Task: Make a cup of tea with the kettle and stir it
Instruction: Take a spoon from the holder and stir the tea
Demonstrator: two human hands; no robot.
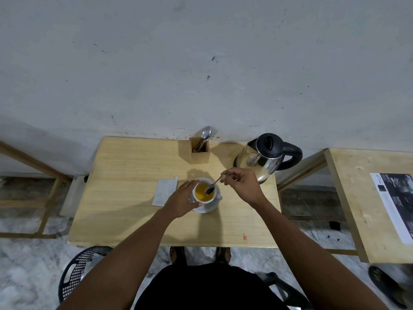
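I can read no text anywhere; the printed sheet (pixel 395 202) on the second bench (pixel 348 198) at the frame's right edge is too blurred.

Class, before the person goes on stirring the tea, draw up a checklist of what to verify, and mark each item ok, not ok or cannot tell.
1. Left hand steadies the cup: ok.
2. Right hand grips the spoon by its handle end: ok.
3. Spoon bowl is at the tea: ok; how deep, cannot tell.
4. Cup sits on its saucer: ok.
5. Kettle stands upright, clear of the cup: ok.
6. Tea hot enough: cannot tell.
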